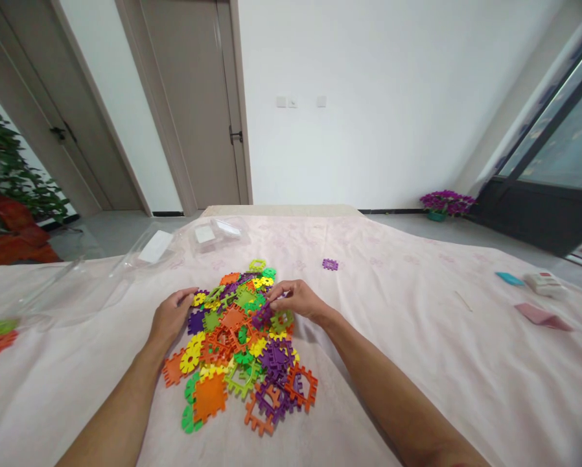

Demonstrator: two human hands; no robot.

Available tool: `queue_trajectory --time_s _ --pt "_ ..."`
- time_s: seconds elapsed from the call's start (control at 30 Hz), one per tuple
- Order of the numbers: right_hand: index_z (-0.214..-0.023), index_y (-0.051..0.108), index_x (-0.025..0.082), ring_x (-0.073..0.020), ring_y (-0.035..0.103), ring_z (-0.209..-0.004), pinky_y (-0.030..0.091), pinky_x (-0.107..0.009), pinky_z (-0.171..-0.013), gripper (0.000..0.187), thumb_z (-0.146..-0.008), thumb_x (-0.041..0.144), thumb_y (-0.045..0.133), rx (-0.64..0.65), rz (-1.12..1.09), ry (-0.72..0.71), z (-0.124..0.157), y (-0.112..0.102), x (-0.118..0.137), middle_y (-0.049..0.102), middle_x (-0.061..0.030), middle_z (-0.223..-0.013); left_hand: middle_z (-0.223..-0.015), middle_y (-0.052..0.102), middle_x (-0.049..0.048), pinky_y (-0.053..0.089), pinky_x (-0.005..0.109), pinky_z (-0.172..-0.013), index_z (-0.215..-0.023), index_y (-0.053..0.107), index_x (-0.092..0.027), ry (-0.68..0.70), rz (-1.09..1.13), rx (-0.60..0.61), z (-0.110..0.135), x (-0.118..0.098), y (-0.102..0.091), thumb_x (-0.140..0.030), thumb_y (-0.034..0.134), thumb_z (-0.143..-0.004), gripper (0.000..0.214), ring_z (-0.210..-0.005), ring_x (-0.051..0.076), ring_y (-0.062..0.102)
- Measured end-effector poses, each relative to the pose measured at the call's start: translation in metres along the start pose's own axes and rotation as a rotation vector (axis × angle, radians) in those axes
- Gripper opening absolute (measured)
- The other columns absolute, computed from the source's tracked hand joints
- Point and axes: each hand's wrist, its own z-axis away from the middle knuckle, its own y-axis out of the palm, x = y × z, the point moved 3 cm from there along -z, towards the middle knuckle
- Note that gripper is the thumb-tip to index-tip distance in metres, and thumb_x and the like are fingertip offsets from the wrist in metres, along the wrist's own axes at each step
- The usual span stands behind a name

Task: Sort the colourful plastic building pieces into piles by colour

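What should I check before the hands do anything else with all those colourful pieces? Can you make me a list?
1. Right hand has a piece: ok, it seems to pinch a purple piece over the pile.
2. Left hand is free: cannot tell, its fingertips are at the pile's left edge, by a yellow piece.
3. Pile sorted by colour: not ok, orange, purple, green and yellow are all mixed up.
4. Every piece in the pile: not ok, a lone purple piece lies apart on the cloth.
5. Pink item out of the way: ok, it lies far to the right.
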Motion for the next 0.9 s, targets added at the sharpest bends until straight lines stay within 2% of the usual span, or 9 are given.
queue_trajectory --time_s 0.1,0.2,0.3,0.4,0.5,0.63,0.77,0.9 --pt "-0.076 0.078 0.018 -0.0157 0.062 -0.075 0.048 -0.027 -0.068 0.029 -0.061 0.042 0.087 -0.081 0.004 -0.008 -0.001 -0.010 0.002 0.072 -0.0037 -0.082 -0.121 0.074 0.0044 0.051 0.034 -0.095 -0.119 0.072 -0.024 -0.014 -0.003 0.009 -0.001 0.005 0.002 -0.050 0.051 -0.086 0.047 -0.110 0.026 0.068" --pt "-0.081 0.078 0.016 -0.0107 0.054 -0.058 0.042 -0.023 -0.054 0.032 -0.064 0.043 0.084 -0.197 -0.082 0.074 -0.006 -0.030 -0.006 0.068 -0.0006 -0.067 -0.121 0.074 0.0039 0.050 0.035 -0.098 -0.118 0.073 -0.025 -0.009 -0.010 0.018 -0.001 0.004 0.002 -0.050 0.052 -0.086 0.046 -0.110 0.026 0.067" --pt "-0.082 0.076 0.014 -0.0086 0.048 -0.049 0.036 -0.020 -0.044 0.032 -0.067 0.042 0.080 -0.514 -0.131 0.062 -0.007 -0.067 -0.018 0.062 0.0019 -0.058 -0.120 0.074 0.0040 0.048 0.037 -0.101 -0.114 0.074 -0.025 0.017 -0.032 0.011 0.000 0.000 0.000 -0.051 0.052 -0.086 0.044 -0.111 0.027 0.067" --pt "-0.082 0.073 0.013 -0.0104 0.055 -0.051 0.045 -0.021 -0.046 0.028 -0.068 0.037 0.077 -0.818 -0.134 0.075 0.000 -0.109 -0.034 0.064 0.0007 -0.060 -0.120 0.074 0.0039 0.047 0.038 -0.102 -0.112 0.075 -0.026 0.028 -0.047 0.009 0.001 -0.003 -0.001 -0.052 0.052 -0.085 0.044 -0.113 0.027 0.065" --pt "-0.088 0.071 0.012 -0.0133 0.063 -0.055 0.055 -0.025 -0.054 0.023 -0.070 0.027 0.073 -0.988 -0.112 0.121 0.011 -0.139 -0.050 0.067 -0.0012 -0.062 -0.120 0.074 0.0039 0.047 0.039 -0.101 -0.111 0.076 -0.026 0.030 -0.066 0.009 -0.001 -0.003 0.000 -0.052 0.051 -0.085 0.044 -0.114 0.028 0.065" --pt "-0.099 0.067 0.014 -0.0166 0.068 -0.058 0.057 -0.028 -0.057 0.027 -0.073 0.023 0.069 -1.069 0.012 0.144 0.023 -0.157 -0.063 0.071 -0.0026 -0.067 -0.121 0.073 0.0035 0.048 0.039 -0.100 -0.111 0.076 -0.028 0.036 -0.089 0.006 -0.002 -0.003 0.000 -0.052 0.051 -0.085 0.043 -0.113 0.028 0.066" --pt "-0.103 0.065 0.016 -0.0176 0.067 -0.058 0.054 -0.028 -0.061 0.026 -0.079 0.025 0.063 -1.089 0.308 0.214 0.028 -0.163 -0.064 0.071 -0.0029 -0.068 -0.122 0.073 0.0036 0.047 0.039 -0.102 -0.110 0.076 -0.027 0.044 -0.082 0.014 0.000 -0.005 0.000 -0.052 0.051 -0.085 0.043 -0.115 0.028 0.065" --pt "-0.098 0.068 0.019 -0.0213 0.069 -0.081 0.049 -0.031 -0.074 0.020 -0.082 0.030 0.062 -1.065 0.688 0.328 0.031 -0.170 -0.062 0.075 -0.0070 -0.086 -0.121 0.073 0.0031 0.048 0.038 -0.102 -0.109 0.076 -0.027 0.025 -0.060 0.014 0.001 -0.006 0.000 -0.052 0.053 -0.084 0.042 -0.114 0.028 0.065"
